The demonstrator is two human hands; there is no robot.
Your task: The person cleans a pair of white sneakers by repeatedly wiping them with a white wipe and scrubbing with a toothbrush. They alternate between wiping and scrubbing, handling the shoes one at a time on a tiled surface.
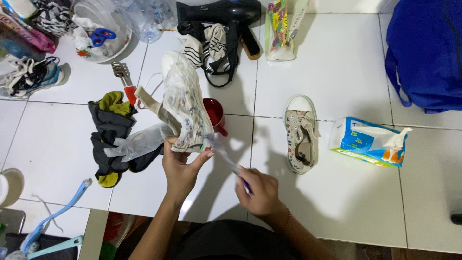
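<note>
Frame centre: left hand grips patterned shoe by heel; right hand pinches clear plastic strip taut. Judgement: steady heel, even tension.

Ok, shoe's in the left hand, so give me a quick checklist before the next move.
1. Left hand gripping the patterned canvas sneaker at its heel end: ok.
2. Right hand holding a thin blue-tipped tool: ok; what kind, cannot tell, blurred.
3. Clear plastic wrap hanging beside the sneaker: ok; attached or loose, cannot tell.
4. Red mug sitting right behind the held sneaker: not ok, close.
5. Matching second sneaker lying apart on the white tiled floor: ok.
</note>
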